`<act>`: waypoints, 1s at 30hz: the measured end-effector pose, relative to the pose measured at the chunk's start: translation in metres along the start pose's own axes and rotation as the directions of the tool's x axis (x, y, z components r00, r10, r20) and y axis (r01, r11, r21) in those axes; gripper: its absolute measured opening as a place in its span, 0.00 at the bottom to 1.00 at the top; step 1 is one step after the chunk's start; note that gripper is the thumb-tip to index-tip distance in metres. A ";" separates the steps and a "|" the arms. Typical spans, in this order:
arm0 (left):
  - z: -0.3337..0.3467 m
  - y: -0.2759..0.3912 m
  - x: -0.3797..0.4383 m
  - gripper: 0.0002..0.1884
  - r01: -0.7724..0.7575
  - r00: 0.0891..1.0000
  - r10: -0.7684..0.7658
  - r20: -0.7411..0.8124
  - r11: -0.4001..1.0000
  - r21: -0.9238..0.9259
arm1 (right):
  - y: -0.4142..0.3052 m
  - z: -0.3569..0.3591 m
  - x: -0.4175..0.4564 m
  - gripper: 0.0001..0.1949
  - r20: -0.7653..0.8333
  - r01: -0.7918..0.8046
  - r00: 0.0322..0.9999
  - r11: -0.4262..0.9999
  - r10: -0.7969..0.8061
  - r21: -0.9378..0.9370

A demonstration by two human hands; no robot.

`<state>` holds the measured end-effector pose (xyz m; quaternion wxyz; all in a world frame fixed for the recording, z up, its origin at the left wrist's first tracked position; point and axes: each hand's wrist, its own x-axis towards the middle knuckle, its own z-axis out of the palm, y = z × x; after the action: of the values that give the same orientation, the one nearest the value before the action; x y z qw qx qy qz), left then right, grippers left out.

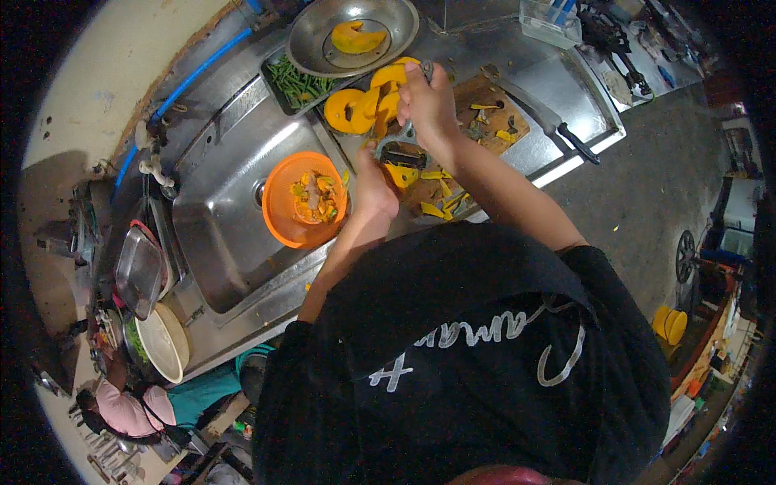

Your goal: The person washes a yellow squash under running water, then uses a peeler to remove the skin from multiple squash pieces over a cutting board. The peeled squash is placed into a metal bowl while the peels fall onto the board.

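Note:
My right hand (431,109) grips the handle of a metal peeler (403,150), whose wide head lies against a piece of yellow-orange pumpkin (401,174). My left hand (374,185) holds that piece from below and the left. Both are above a wooden cutting board (515,123) strewn with peel strips (438,209). Cut pumpkin pieces (345,110) are piled just beyond my hands. Another pumpkin piece (357,39) rests in a round metal bowl (297,36). A large knife (539,113) lies to the right, across the board's far corner and the steel counter.
An orange plastic colander (276,206) holding pumpkin scraps stands in the steel sink (224,242). A metal tray (273,91) of cut green beans is partly under the bowl. A cream basin (163,345) stands left of the sink, near another person (133,406). A clear plastic container (548,27) stands far right.

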<state>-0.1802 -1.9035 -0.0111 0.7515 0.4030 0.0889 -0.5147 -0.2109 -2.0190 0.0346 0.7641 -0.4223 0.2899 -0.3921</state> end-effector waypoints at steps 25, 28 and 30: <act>0.000 0.013 -0.002 0.19 -0.059 0.988 0.052 0.144 0.997 0.046 | -0.013 0.011 0.003 0.09 0.117 -0.010 0.993 0.998 0.002 0.065; 0.002 0.011 -0.005 0.24 -0.079 0.992 0.070 0.104 0.993 0.091 | -0.010 0.013 0.002 0.08 0.094 -0.033 0.995 0.999 0.029 0.040; 0.003 0.009 -0.004 0.23 -0.060 0.995 0.059 0.085 0.998 0.016 | -0.011 0.014 0.001 0.08 0.066 -0.038 0.997 0.999 0.036 0.026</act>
<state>-0.1749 -1.9013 -0.0022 0.7657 0.3905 0.0405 -0.5094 -0.2036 -2.0178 0.0504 0.7861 -0.4188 0.2672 -0.3678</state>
